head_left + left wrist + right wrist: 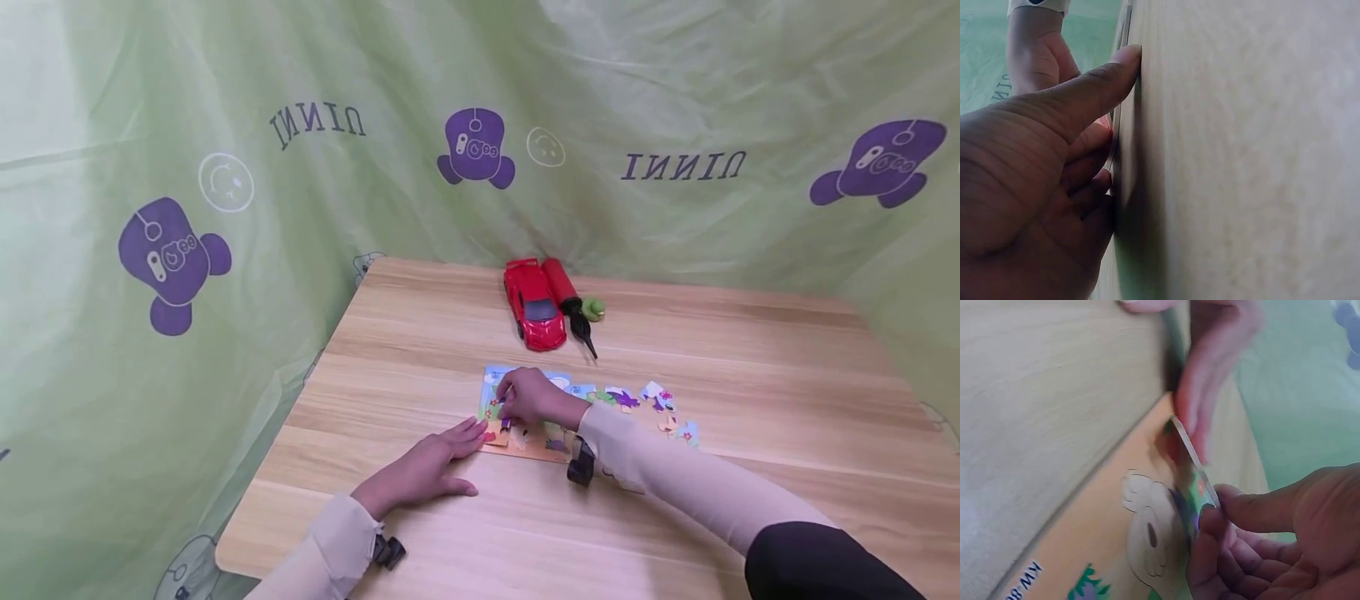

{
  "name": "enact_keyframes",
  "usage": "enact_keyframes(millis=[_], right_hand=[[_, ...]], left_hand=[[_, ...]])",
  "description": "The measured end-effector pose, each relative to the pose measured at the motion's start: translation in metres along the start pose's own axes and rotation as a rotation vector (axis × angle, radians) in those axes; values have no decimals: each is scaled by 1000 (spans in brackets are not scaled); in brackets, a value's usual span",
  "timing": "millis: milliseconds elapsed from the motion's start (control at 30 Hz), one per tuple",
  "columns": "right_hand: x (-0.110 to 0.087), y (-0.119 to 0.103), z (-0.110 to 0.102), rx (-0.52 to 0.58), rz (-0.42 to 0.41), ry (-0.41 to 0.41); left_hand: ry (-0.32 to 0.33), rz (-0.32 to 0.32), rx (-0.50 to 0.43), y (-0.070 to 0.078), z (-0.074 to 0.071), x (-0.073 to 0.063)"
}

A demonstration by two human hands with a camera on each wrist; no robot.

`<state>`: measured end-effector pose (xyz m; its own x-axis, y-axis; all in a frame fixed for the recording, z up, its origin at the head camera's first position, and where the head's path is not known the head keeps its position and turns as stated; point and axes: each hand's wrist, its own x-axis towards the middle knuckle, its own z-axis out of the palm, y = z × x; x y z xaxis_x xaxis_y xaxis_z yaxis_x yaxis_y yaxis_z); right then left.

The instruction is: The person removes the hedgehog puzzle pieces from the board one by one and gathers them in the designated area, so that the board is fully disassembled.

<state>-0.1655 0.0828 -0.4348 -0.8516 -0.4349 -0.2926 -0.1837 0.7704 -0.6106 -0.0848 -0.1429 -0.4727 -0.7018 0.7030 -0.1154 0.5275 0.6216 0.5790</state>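
A jigsaw board (pixel 527 452) with a colourful picture lies on the table in front of me. My right hand (pixel 531 395) is over its left part and pinches a puzzle piece (pixel 1196 490) between thumb and fingers. In the right wrist view this piece stands tilted up from the board, near a white paw outline. My left hand (pixel 426 465) rests at the board's lower left corner, fingers extended and the thumb apart on the tabletop. Its fingertips are right at the board's edge, beside the tilted piece.
Several loose puzzle pieces (pixel 622 398) lie to the right of the board, partly behind my right forearm. Farther back are a red toy car (pixel 534 307), a red hand pump (pixel 562 287) with a black nozzle, and a small green toy (pixel 593 309). Green patterned curtain surrounds the table (pixel 390 367).
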Motion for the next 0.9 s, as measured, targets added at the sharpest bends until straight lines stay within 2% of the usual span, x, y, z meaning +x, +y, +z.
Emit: enact_keyframes(millis=[167,367,433,500,567,700,800,900], right_hand=[[2,2,1,-16,25,-19],[-8,-9,11,-207,25,-94],[-10,-11,12,-230,37,-83],[-10,-10,9,-198,42,-54],[-9,-7,3,-120,35,-24],[-13,7,-17,9,-59,21],[-27,26,-33,107,-139,14],[-47,48,-45,157,-181,-45]], left_hand=[[-1,19,11,1,-2,-1],[-24,14,16,1,-4,0],[-26,13,21,1,-5,1],[-28,7,21,2,-6,2],[-34,5,30,2,-8,3],[-42,6,36,3,-11,4],[-42,8,33,2,-11,3],[-53,8,27,-2,-8,-2]])
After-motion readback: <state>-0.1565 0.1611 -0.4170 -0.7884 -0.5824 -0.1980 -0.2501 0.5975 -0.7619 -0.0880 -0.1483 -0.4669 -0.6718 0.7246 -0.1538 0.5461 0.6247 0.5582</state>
